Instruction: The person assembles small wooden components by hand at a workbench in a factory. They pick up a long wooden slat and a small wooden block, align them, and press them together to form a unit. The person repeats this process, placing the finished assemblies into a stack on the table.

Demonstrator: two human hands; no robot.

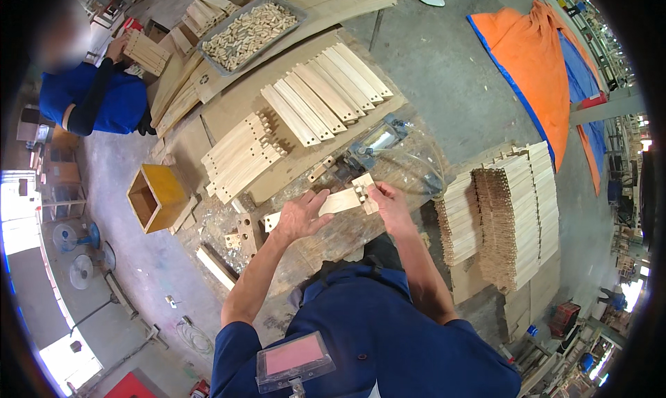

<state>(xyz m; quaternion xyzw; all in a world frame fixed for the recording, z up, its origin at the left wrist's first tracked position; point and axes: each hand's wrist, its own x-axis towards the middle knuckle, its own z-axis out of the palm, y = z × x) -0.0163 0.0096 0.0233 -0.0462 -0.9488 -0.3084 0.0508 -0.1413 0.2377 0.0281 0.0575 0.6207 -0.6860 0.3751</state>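
Note:
A pale wooden slat lies crosswise in front of me on the worn workbench, with holes at its left end. My left hand grips the slat near its left part, thumb on the near side and fingers across the far side. At the slat's right end is a small wooden block with dowel pegs or holes. The fingers and thumb of my right hand pinch this block's right side. Just beyond stands a metal clamp-like fixture with hoses.
Slats with dowels and plain drilled slats lie farther back. A grey tray holds many dowels. A yellow-sided wooden box stands left; stacked slats stand right. Another person handles slats at the far left.

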